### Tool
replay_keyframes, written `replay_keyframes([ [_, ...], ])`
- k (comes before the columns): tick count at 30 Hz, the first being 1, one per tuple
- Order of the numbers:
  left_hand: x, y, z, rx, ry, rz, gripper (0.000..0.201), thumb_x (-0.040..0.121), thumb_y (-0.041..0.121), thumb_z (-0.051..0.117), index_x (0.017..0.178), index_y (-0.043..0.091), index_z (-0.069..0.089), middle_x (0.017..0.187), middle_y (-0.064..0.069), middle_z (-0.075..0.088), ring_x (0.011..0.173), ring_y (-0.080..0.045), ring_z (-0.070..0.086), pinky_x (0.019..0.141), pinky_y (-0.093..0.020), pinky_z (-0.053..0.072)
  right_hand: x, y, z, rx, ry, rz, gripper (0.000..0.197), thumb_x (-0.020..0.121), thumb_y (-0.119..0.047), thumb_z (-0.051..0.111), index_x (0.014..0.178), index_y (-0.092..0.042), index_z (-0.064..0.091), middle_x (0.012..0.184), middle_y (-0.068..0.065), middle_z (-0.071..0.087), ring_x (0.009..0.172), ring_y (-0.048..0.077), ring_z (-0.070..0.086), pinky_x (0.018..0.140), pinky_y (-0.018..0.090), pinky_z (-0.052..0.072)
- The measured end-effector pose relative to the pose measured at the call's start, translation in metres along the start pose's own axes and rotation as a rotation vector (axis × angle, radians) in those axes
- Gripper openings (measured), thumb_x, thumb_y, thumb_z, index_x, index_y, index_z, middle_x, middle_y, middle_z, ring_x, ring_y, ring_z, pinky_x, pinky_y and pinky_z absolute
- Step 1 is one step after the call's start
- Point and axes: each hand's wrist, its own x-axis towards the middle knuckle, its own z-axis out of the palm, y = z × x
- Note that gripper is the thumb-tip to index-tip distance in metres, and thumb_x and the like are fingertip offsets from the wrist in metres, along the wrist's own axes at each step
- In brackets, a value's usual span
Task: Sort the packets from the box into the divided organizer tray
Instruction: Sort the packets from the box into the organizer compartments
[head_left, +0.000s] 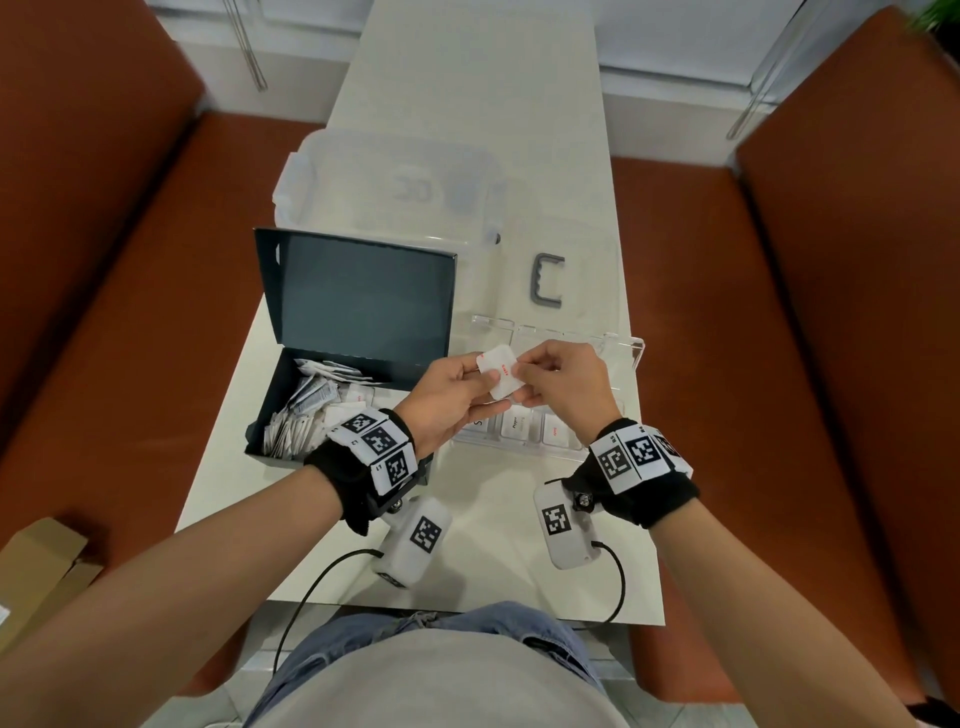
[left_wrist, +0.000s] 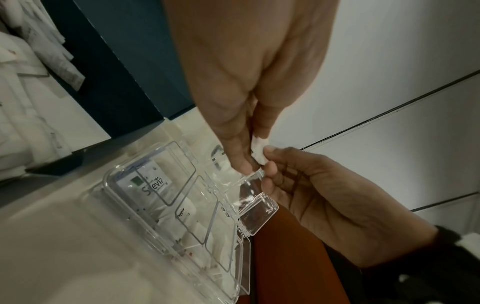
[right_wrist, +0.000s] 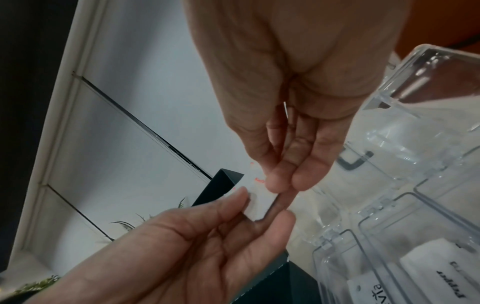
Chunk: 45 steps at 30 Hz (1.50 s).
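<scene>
Clear organizer tray (head_left: 636, 349) beneath packet-holding hands (head_left: 506, 387).

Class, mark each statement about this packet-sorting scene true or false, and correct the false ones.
1. Both hands hold one white packet with red print. True: the left hand and the right hand each pinch an edge.
2. The dark box is shut. False: its lid stands open, and packets lie inside.
3. The clear organizer tray already holds packets. True: labelled ones lie in its near compartments.
4. The held packet rests inside the box. False: it is held up in the air over the tray.
5. The box stands to the right of the tray. False: it stands to its left.
</scene>
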Motion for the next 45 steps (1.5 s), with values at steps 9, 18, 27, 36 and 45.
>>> replay_keyframes([
  [9, 0.002, -0.002, -0.012, 0.045, 0.072, 0.008, 0.025, 0.101, 0.003, 0.043, 0.118, 0.008, 0.061, 0.112, -0.009, 0.071, 0.102, -0.019, 0.069, 0.084, -0.030, 0.058, 0.014, 0.033, -0.045, -0.272, -0.010, 0.186, 0.030, 0.089, -0.006, 0.047, 0.116, -0.013, 0.056, 0.073, 0.008, 0.063, 0.058, 0.020, 0.065, 0.062, 0.031, 0.058],
  [18, 0.002, -0.009, -0.009, 0.076, 0.060, 0.011, 0.024, 0.101, 0.003, 0.043, 0.108, 0.013, 0.064, 0.106, -0.006, 0.072, 0.096, -0.017, 0.070, 0.080, -0.029, 0.059, 0.015, 0.053, -0.053, -0.271, -0.106, 0.304, 0.035, 0.086, -0.001, 0.045, 0.117, -0.010, 0.058, 0.084, 0.012, 0.062, 0.063, 0.029, 0.069, 0.063, 0.038, 0.061],
  [27, 0.002, -0.008, -0.008, 0.096, 0.072, 0.003, 0.025, 0.101, 0.003, 0.043, 0.116, 0.008, 0.061, 0.111, -0.009, 0.070, 0.099, -0.020, 0.069, 0.077, -0.027, 0.059, 0.022, 0.056, -0.045, -0.611, -0.078, 0.241, 0.016, 0.085, -0.008, 0.056, 0.090, 0.000, 0.069, 0.085, 0.018, 0.070, 0.072, 0.034, 0.068, 0.070, 0.044, 0.059],
  [36, 0.000, -0.010, -0.009, 0.086, 0.075, -0.003, 0.024, 0.101, 0.003, 0.043, 0.109, 0.012, 0.063, 0.108, -0.006, 0.071, 0.098, -0.018, 0.069, 0.076, -0.026, 0.059, 0.026, 0.064, -0.035, -0.777, -0.126, 0.228, 0.019, 0.085, -0.012, 0.065, 0.104, -0.015, 0.067, 0.112, 0.013, 0.061, 0.098, 0.030, 0.062, 0.089, 0.039, 0.052],
  [45, -0.002, -0.009, -0.009, 0.080, 0.071, 0.010, 0.024, 0.101, 0.001, 0.043, 0.115, 0.007, 0.061, 0.109, -0.009, 0.070, 0.097, -0.019, 0.068, 0.075, -0.025, 0.059, 0.026, 0.067, -0.019, -1.210, -0.219, 0.091, 0.031, 0.091, -0.016, 0.060, 0.122, -0.015, 0.061, 0.117, 0.011, 0.061, 0.105, 0.032, 0.062, 0.087, 0.038, 0.052],
])
